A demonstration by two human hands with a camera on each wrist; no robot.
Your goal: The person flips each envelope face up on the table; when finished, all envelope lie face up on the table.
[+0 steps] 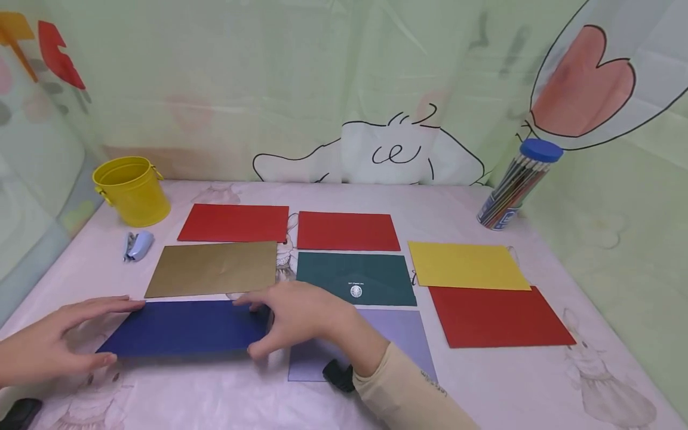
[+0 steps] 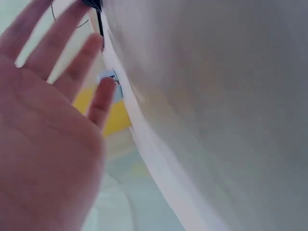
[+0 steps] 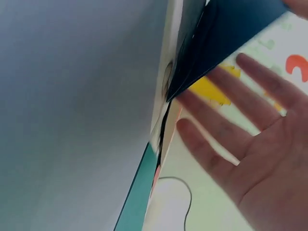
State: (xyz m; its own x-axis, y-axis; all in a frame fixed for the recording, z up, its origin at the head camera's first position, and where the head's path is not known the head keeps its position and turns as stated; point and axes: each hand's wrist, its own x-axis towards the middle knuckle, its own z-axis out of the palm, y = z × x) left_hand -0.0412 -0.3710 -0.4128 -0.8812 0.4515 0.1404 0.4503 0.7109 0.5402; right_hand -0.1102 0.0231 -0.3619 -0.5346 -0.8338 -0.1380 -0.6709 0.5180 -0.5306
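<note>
A dark blue rectangular card (image 1: 188, 328) lies at the near left, between both hands in the head view. My left hand (image 1: 64, 343), fingers extended, is at its left edge, with the thumb by the near corner. At the right edge, my right hand (image 1: 301, 316) has its fingertips by the far corner and its thumb by the near one. In the right wrist view, spread fingers (image 3: 211, 144) are beside the blue card (image 3: 226, 38). Whether the fingertips bear on the card is unclear. Just beyond it lies a gold card (image 1: 212, 269); a lavender card (image 1: 398, 334) is partly behind the right forearm.
Two red cards, the left one (image 1: 233, 223) and the middle one (image 1: 348, 231), lie farther back. A dark green card (image 1: 355, 278) sits mid-table. Rightward, a yellow card (image 1: 467, 266) overlaps another red card (image 1: 500, 316). A yellow bucket (image 1: 134, 194), blue stapler (image 1: 138, 245) and pencil tube (image 1: 516, 188) stand around.
</note>
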